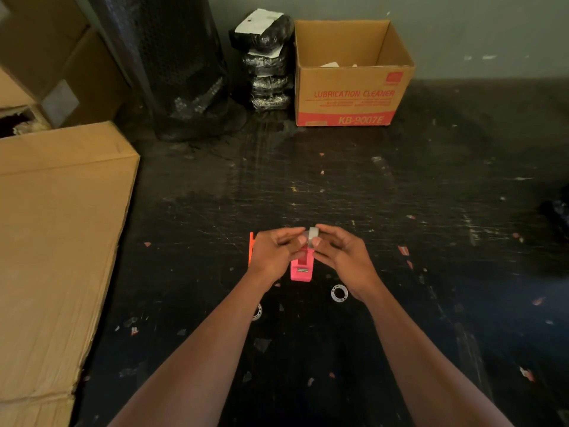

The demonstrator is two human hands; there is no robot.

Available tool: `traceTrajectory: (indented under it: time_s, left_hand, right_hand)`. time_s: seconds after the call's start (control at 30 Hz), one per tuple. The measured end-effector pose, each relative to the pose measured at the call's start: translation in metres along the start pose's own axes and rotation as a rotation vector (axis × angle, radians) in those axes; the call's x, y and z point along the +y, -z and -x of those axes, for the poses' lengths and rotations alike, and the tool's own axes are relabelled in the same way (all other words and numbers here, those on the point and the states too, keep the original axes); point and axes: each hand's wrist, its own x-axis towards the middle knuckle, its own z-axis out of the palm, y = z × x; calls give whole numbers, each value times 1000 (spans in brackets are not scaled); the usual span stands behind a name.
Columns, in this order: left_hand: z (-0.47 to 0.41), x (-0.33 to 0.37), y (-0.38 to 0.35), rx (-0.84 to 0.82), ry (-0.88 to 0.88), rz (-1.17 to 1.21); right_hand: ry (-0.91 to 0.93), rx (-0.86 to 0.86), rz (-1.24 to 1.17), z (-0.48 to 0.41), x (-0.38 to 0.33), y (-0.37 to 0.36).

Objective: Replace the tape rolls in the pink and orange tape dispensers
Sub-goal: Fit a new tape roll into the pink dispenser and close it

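I am working in what is looking like a warehouse packing corner: cardboard cartons [61,226] are crowding my left, an open box printed LUBRICATION CLEANER [351,97] is sitting against the wall beside stacked black-wrapped parcels [268,66], and tape scraps [403,250] are littering the scuffed dark worktop [400,195]

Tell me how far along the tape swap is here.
Done: possibly old rolls out, as two rings lie on the table. In hand: left hand and right hand hold a tape roll over the pink dispenser. Left: seating it, then the orange dispenser.
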Motion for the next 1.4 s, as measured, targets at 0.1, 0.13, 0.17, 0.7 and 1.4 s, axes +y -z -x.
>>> traceTrajectory:
  time_s: [0.1, 0.13, 0.17, 0.7, 1.4]
  left_hand:
    - [-2, -1, 0, -4, 3, -9]
    - [-3, -1, -1, -6, 7, -5]
    - [-4, -1, -1, -6, 14, 8]
    - [-4, -10, -6, 67, 33, 18]
    - [-8, -17, -5, 107, -3, -90]
  right_hand:
    - [-12, -29, -4, -1, -2, 1]
    - [-14, -37, -6, -2, -3, 1]
    - [-16, -43, -11, -2, -3, 2]
    - [-39, -84, 101, -11, -8, 3]
    - [-48, -123, 300, -23, -13, 11]
